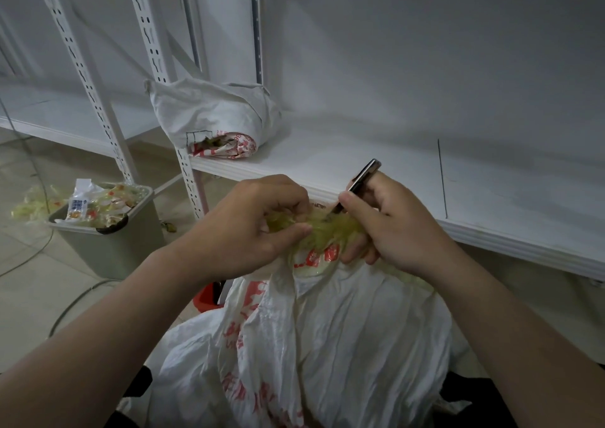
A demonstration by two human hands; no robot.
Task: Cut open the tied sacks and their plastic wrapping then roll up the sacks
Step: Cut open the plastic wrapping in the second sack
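The white sack [343, 329] before you looks light, limp and slippery, so hold it at its bunched neck, where your left hand [255, 224] pinches the frayed yellow tie [327, 228] and your right hand [402, 228] grips the knife [363, 175] against it, just below the shelf [360, 162] edge.

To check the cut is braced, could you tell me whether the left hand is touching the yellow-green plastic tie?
Touching. The head view shows the left hand pinching the yellow-green plastic tie between thumb and fingers.
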